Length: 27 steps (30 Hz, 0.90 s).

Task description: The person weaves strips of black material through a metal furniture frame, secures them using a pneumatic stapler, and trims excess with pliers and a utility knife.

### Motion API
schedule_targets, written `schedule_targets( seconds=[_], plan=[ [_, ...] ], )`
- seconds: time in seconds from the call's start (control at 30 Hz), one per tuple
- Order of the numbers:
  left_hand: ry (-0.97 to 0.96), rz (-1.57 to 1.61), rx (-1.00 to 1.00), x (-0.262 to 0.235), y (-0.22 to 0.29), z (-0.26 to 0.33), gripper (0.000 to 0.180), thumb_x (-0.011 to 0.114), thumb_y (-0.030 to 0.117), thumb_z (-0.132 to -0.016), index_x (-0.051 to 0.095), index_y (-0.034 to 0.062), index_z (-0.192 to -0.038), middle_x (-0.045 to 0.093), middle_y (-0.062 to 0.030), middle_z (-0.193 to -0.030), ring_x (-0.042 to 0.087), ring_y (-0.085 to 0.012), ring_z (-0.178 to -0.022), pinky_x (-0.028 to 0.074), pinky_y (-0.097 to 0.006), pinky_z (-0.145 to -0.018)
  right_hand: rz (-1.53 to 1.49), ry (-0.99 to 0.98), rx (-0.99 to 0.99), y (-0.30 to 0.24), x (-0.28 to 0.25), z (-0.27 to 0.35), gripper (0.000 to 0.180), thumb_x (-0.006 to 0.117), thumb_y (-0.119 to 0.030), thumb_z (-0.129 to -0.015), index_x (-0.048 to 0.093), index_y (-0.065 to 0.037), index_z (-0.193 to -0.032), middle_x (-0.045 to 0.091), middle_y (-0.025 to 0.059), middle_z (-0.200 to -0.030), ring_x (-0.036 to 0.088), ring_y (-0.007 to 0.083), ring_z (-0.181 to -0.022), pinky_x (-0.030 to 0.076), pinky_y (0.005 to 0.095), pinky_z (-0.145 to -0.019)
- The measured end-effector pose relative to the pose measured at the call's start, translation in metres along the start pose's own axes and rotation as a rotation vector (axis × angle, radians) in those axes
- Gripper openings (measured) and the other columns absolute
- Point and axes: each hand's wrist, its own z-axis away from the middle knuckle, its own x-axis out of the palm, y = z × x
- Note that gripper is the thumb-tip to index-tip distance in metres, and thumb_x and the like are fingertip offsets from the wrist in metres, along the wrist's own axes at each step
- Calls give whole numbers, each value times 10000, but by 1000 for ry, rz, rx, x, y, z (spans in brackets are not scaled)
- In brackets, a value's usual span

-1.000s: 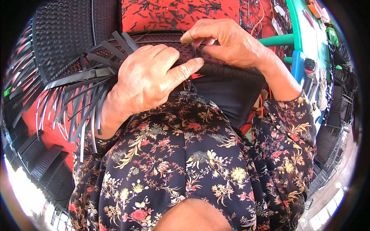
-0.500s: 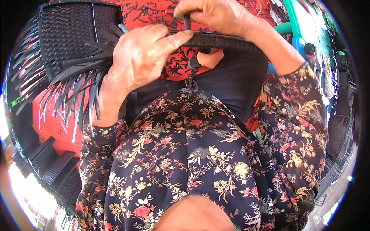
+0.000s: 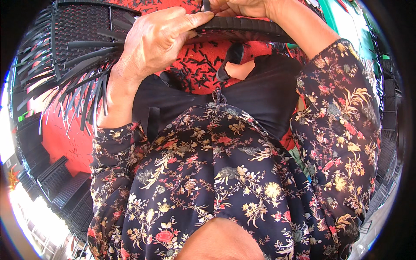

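My left hand [image 3: 157, 41] is closed around the left end of a black bar [image 3: 242, 27] wrapped in flat strip, its thumb and forefinger pressed along the top. A short black strip [image 3: 206, 5] stands up from the bar beside that forefinger. At the upper edge of the picture, my right hand [image 3: 247, 6] is closed with its fingertips at this strip; part of the hand is cut off. Many loose black strip ends [image 3: 93, 65] fan out beside my left wrist. Behind them is a black woven panel [image 3: 82, 32].
Short black offcuts [image 3: 195, 65] lie scattered on the red floor covering [image 3: 65, 143] ahead of my lap. Black woven pieces [image 3: 65, 182] stand at the lower left. More dark woven items [image 3: 389, 104] line the right side, near a green object [image 3: 368, 43].
Both hands and the wrapped bar have moved farther from my body, toward the upper edge. My right hand has come lower relative to the bar, closer to it, with the strip between its fingers.
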Motion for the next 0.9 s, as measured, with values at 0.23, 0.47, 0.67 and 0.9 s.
schedule_targets(
  seconds=[0.23,0.47,0.67,0.9],
  plan=[
    [-8,53,1,-2,-2,-1,467,587,-115,-734,626,58,-1166,516,-109,-716,556,-234,-635,470,-317,-606,83,-88,64,8,-4,-19,190,577,93,-752,644,-6,-900,640,87,-772,608,174,-629,503,294,-575],
    [-8,-47,4,-6,-15,-10,415,606,-47,-748,630,52,-1151,586,-133,-783,594,-291,-707,490,-340,-664,652,-191,-191,-27,2,15,289,544,59,-735,642,38,-1006,676,99,-874,628,194,-773,501,308,-700],
    [24,-47,-69,-15,-31,-16,262,621,8,-763,641,37,-1022,639,-182,-878,633,-339,-812,492,-376,-698,1114,395,-1063,-12,54,50,309,704,-53,-680,624,-45,-979,585,104,-924,599,271,-891,488,358,-781],
    [53,75,-108,-9,-41,-23,262,605,-23,-758,646,24,-1012,656,-184,-905,655,-321,-847,498,-335,-705,1464,788,-1280,24,47,17,135,686,-169,-697,647,-167,-826,549,29,-1014,548,250,-991,432,385,-821]
  ],
)
